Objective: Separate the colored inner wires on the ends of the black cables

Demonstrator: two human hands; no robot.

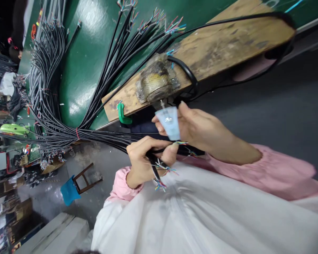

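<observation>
My left hand (pixel 148 155) is closed round a bundle of black cables (pixel 106 137), its thumb and fingers pinching one near the stripped end. Coloured wire ends (pixel 182 143) stick out beside my left thumb, just below a light-blue translucent tapered piece (pixel 169 122). My right hand (pixel 196 128) is curled round that piece from behind, fingertips showing at its left edge. Above it, a metal shaft leads to a small motor (pixel 157 83) wrapped in mesh and clear tape. More cable ends (pixel 160 183) with splayed coloured wires hang below my left hand.
The motor sits on a wooden board (pixel 214 46) on the green table (pixel 78 70), beside a green clamp (pixel 124 113). Grey cables (pixel 46 60) lie piled at the left. A red tie (pixel 77 133) binds the black bundle. A blue stool (pixel 70 190) stands on the floor.
</observation>
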